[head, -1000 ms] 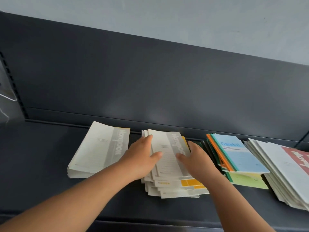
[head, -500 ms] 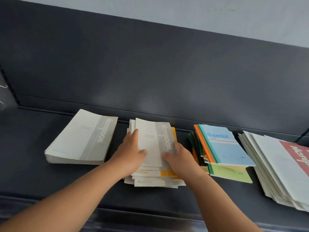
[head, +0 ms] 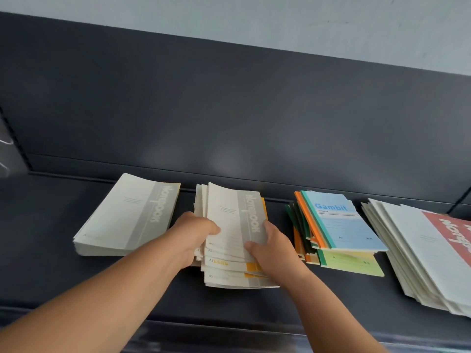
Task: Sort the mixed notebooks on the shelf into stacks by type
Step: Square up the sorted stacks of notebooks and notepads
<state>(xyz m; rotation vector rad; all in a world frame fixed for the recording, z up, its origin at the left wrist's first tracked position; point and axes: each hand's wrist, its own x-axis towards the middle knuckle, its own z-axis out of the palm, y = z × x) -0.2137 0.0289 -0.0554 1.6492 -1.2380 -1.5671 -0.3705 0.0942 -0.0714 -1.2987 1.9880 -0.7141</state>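
Note:
A mixed pile (head: 229, 273) of cream notebooks with grey and yellow spines lies in the middle of the dark shelf (head: 63, 276). On top of it is a grey-spined notebook (head: 235, 220). My left hand (head: 195, 236) grips that top notebook's left edge, thumb on the cover. My right hand (head: 271, 248) holds its right edge, thumb on the cover too. A neat stack of grey-spined notebooks (head: 127, 217) sits to the left.
Right of the pile lies a fanned stack of coloured Gambit notebooks (head: 336, 225), blue on top, green beneath. At the far right sits a stack of larger red-spined notebooks (head: 428, 250). The shelf's dark back panel (head: 229, 118) rises behind everything.
Both hands slid from lying over the pile to gripping the top grey-spined notebook by its sides. The view has shifted, so the stacks sit differently in frame.

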